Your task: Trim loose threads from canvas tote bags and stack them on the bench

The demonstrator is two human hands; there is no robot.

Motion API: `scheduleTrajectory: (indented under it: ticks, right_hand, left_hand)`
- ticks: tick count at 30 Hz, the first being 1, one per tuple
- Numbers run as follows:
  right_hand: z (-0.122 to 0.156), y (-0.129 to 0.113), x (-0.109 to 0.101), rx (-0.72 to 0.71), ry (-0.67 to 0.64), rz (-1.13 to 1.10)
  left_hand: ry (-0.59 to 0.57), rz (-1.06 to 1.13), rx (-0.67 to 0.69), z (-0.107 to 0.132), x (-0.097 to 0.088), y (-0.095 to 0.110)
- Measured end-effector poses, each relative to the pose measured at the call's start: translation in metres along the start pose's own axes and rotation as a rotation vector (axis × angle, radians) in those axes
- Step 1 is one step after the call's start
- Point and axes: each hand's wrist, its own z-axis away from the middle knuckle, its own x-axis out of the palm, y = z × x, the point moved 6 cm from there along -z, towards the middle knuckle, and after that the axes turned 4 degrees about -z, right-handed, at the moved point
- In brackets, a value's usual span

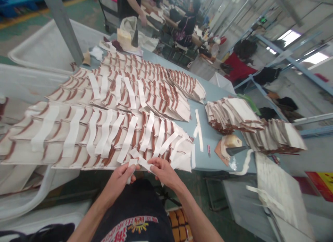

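Note:
My left hand [121,179] pinches a short white fabric strip [132,162] between thumb and fingers, at the table's front edge. Close on its right, my right hand [164,170] is closed on another white strip [142,161], whose free end points left toward the first one. Beyond both hands lie overlapping rows of cream fabric pieces [104,96] with brown edges. Several white strips [127,139] are laid across the nearest row, and more lie across the row behind it. The fingertips beneath each strip are partly hidden.
On the blue table [205,131] are stacked cream pieces [234,113], a small red tool [208,150] and a tape roll on a stand [231,145]. White bins [33,75] stand at the left, beside a metal post [62,27]. Other people [186,25] are at the back.

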Motion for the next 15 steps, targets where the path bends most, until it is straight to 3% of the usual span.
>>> scheduleTrajectory:
  ticks: [6,15]
  right_hand:
    - [0.024,-0.004,-0.015,-0.122,0.289,0.226]
    - [0.033,0.017,0.009,-0.272,0.488,0.462]
  left_hand:
    - [0.014,0.037,0.009,0.0,0.001,0.002]
    - [0.021,0.086,0.031,0.001,0.005,0.002]
